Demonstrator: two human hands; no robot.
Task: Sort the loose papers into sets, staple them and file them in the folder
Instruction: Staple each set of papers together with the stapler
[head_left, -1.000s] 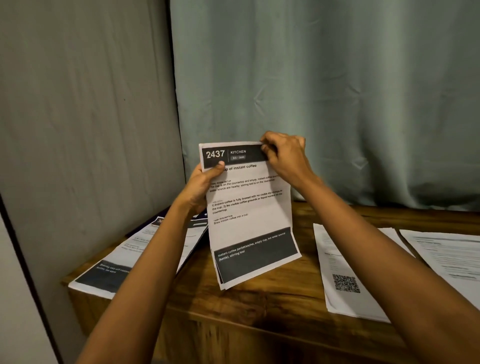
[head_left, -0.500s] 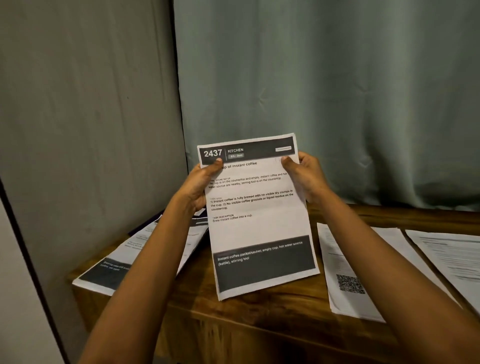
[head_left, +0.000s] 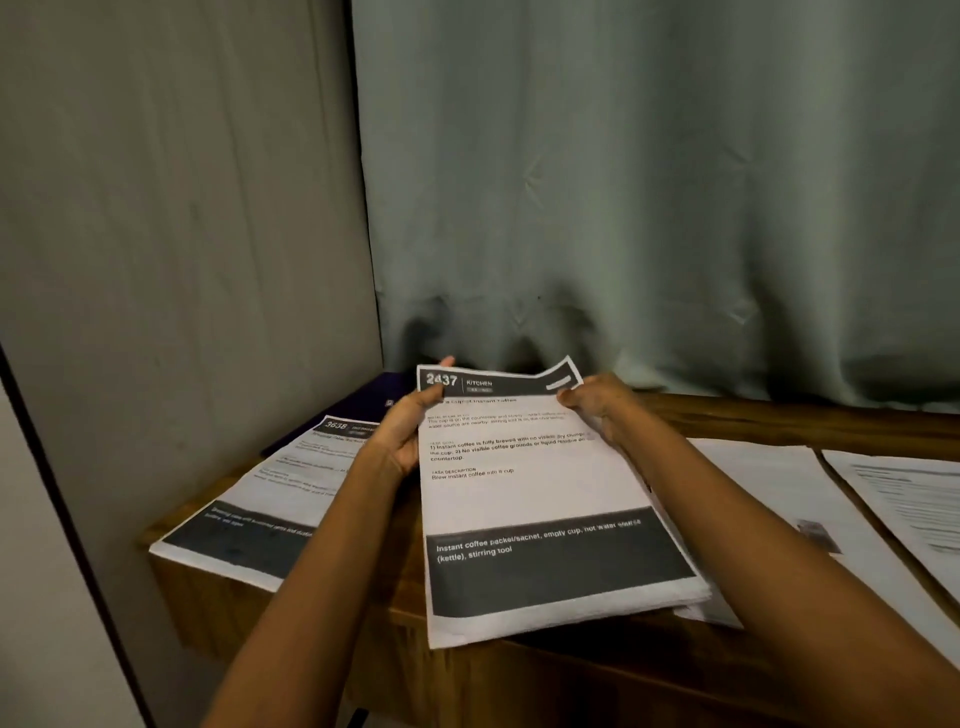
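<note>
Papers held over the table

Green curtain (head_left: 649, 182) behind, wooden table (head_left: 571, 670) below. Stack of sheets (head_left: 540, 499) low over its front edge, pinched at top corners by left hand (head_left: 405, 431) and right hand (head_left: 597, 410). Possibly a dark folder (head_left: 363, 405) at far left

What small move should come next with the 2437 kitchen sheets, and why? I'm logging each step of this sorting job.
Probably lower the white 2437 kitchen paper set flat onto the brown wooden table and release. Left hand and right hand each pinch a top corner, the set tilts low over bare wood between the white 3638 paper stack and the white printed sheet. No stapler shows.
</note>
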